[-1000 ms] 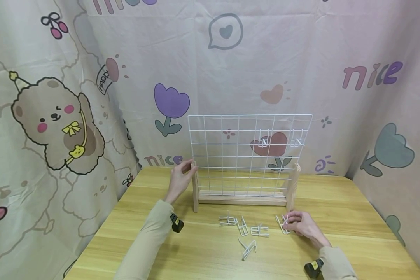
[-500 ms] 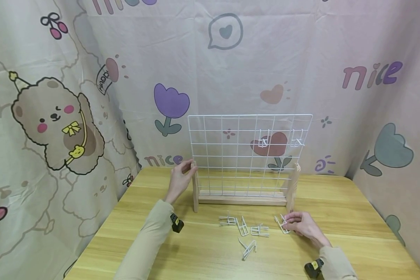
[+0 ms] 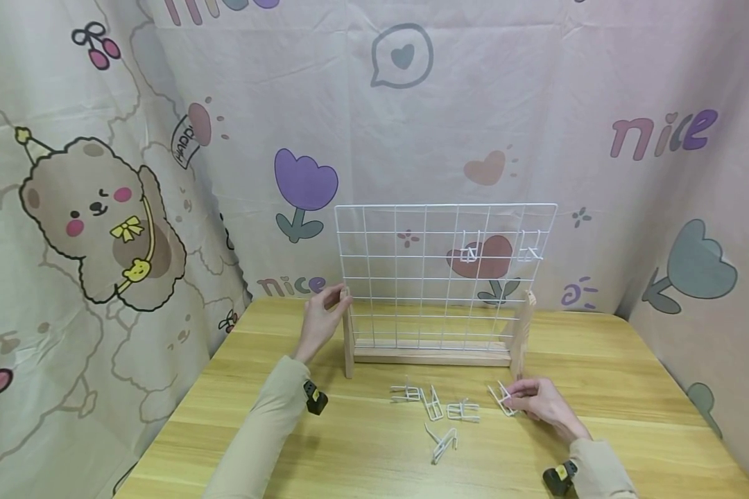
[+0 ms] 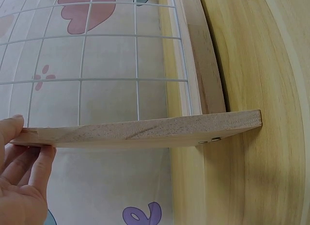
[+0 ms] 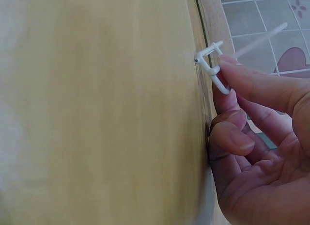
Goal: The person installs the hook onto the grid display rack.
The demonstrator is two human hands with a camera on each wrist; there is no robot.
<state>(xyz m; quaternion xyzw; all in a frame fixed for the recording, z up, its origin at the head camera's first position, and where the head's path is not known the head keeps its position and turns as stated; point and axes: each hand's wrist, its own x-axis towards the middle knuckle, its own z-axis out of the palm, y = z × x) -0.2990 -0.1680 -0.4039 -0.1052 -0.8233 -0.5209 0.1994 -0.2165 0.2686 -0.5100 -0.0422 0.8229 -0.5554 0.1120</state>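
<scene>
While left hand (image 3: 322, 320) pinches the rack (image 3: 451, 278) by its left post (image 4: 140, 130), right hand (image 3: 539, 403) pinches a hook (image 5: 213, 71), long axis slanting away-left, just short of rack.

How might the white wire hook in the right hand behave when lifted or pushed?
The white wire hook is probably stiff, with straight wire between its bends. Pinched in the right hand, it should feel light for its size, being a thin open frame. Pushed along, it may tip rather than roll, given its angular, pronged shape.
</scene>
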